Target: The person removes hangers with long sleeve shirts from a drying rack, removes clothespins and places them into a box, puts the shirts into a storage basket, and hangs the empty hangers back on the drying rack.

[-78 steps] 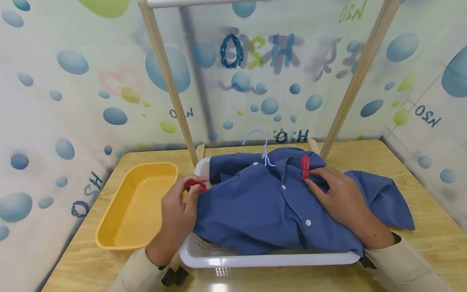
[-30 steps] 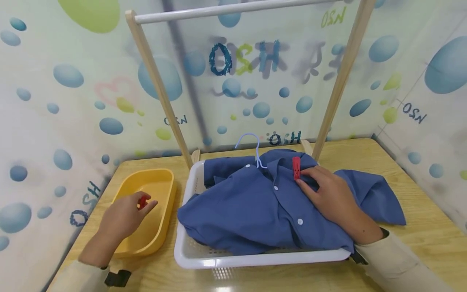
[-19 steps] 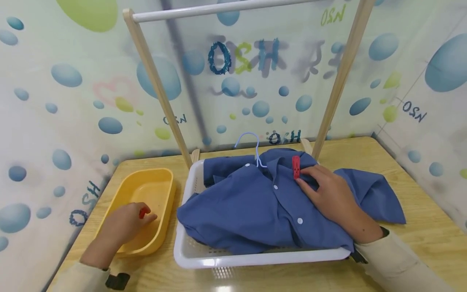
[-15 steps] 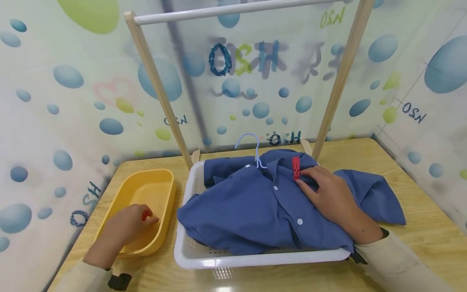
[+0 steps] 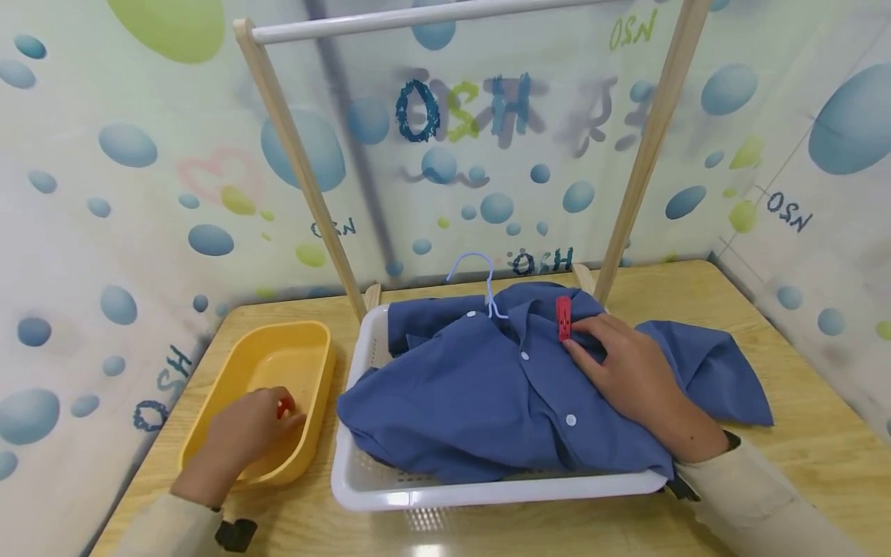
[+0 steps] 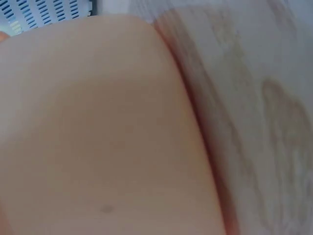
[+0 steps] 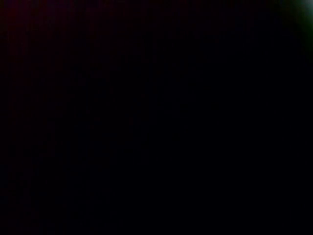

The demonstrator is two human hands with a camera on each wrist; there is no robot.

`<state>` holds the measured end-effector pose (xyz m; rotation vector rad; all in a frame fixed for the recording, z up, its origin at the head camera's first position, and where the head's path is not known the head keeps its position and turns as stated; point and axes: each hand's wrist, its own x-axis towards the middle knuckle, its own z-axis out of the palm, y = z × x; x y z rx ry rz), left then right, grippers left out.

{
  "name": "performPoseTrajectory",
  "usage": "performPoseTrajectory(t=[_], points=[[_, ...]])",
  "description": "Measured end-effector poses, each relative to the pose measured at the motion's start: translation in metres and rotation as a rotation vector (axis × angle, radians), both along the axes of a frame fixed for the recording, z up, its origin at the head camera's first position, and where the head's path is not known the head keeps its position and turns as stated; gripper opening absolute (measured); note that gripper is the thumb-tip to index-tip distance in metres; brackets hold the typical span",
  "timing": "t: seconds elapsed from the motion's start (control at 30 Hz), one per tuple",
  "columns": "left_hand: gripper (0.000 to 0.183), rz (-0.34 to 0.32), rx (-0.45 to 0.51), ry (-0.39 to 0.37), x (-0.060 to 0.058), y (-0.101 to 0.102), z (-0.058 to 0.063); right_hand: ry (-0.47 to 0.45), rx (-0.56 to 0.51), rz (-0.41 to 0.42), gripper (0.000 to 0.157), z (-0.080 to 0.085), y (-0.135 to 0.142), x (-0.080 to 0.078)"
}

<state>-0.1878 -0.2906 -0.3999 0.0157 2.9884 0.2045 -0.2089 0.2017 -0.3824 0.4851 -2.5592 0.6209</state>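
My left hand [image 5: 244, 428] is down inside the yellow basin [image 5: 322, 387], holding a red clothespin [image 5: 284, 405] between thumb and fingers; most of that pin is hidden. A blue button-up shirt [image 5: 452, 402] lies across the white basket [image 5: 536, 493], with the hook of a lilac hanger [image 5: 490, 286] rising from its collar. My right hand [image 5: 636, 375] rests on the shirt's right side, and its thumb and fingertips pinch the lower end of another red clothespin [image 5: 564, 319], which stands near the collar. The right wrist view is almost black.
Behind the basket stands a rack with wooden posts [image 5: 299, 166] and a white top bar [image 5: 418, 17]. One shirt sleeve [image 5: 720, 371] spills over the basket's right side onto the wooden table [image 5: 800, 456]. Patterned walls close off the back and sides.
My left hand has moved from the shirt's left shoulder leftward and down into the yellow basin, carrying its red clothespin. My right hand keeps its place on the shirt. The head view shifted slightly.
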Motion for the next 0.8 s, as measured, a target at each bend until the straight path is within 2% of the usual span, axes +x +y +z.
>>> performPoseTrajectory(t=[0.4,0.8], points=[[0.025,0.011,-0.019,0.043,0.0031,0.0004,-0.0029,0.018,0.019,-0.002,0.027,0.0011,-0.0009,-0.0006],[0.026,-0.008,-0.027,0.073,0.0068,0.0005,-0.0073,0.029,0.021,-0.013,0.026,0.0031,0.0012,0.0018]])
